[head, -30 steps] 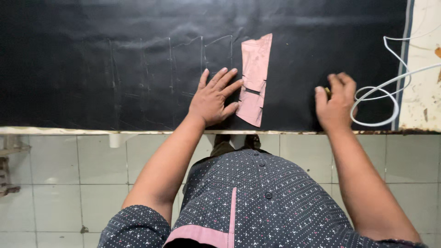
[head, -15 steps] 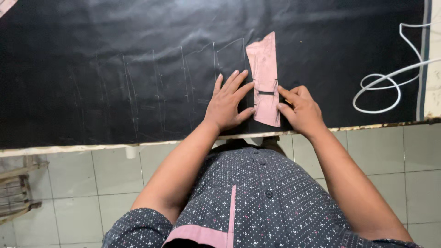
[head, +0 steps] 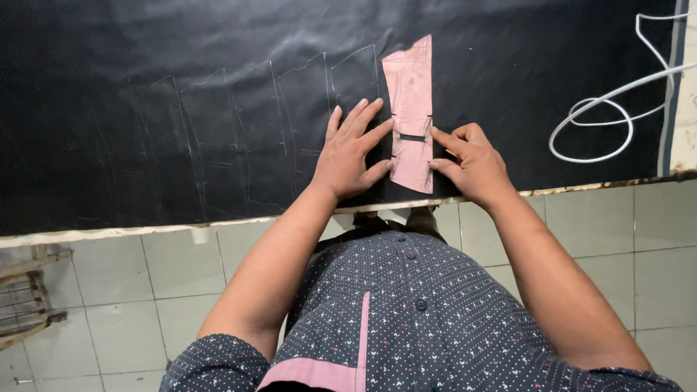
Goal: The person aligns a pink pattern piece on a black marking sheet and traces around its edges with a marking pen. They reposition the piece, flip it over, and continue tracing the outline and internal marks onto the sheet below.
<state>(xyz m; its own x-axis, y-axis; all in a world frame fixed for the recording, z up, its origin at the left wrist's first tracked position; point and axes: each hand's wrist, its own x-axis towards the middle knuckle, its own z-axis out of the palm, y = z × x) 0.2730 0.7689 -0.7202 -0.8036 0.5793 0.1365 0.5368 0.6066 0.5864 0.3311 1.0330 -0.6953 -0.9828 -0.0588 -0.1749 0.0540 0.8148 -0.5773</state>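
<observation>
A large black-covered work table (head: 145, 109) spans the upper view. Below it lies a white square-tiled floor (head: 131, 290). A wooden slatted frame (head: 25, 297) stands at the left edge.

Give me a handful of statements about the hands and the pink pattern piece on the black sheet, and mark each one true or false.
1. The left hand lies flat with spread fingers beside the pink pattern piece. True.
2. The right hand holds the white cord. False: the cord lies apart, far to the right; the right hand is at the pattern piece's right edge.
3. The pattern piece lies on the black sheet. True.
4. Faint chalk outlines show on the sheet left of the pattern piece. True.
5. The pattern piece is lifted off the sheet. False: it lies flat.
6. The floor is wooden. False: it is pale tile.
</observation>
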